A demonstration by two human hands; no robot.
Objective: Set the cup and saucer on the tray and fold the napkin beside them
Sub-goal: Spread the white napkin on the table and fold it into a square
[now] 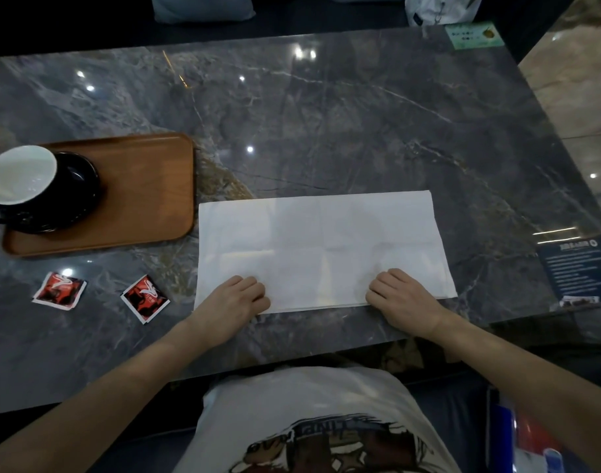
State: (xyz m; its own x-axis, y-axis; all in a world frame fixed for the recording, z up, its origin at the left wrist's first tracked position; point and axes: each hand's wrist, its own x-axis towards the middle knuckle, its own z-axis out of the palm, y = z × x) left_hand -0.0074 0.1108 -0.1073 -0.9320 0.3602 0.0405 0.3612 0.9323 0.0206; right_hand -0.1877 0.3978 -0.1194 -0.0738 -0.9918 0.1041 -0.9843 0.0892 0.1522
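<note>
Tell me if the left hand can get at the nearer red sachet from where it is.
Probably yes. The left hand rests on the napkin, and the sachet lies just to its left on bare table, with nothing between them.

Dark grey marble table, glossy, white napkin flat under both hands, wooden tray just beyond-left of left hand, two red sachets left of it, dark card right of right hand, green card at far corner
</note>
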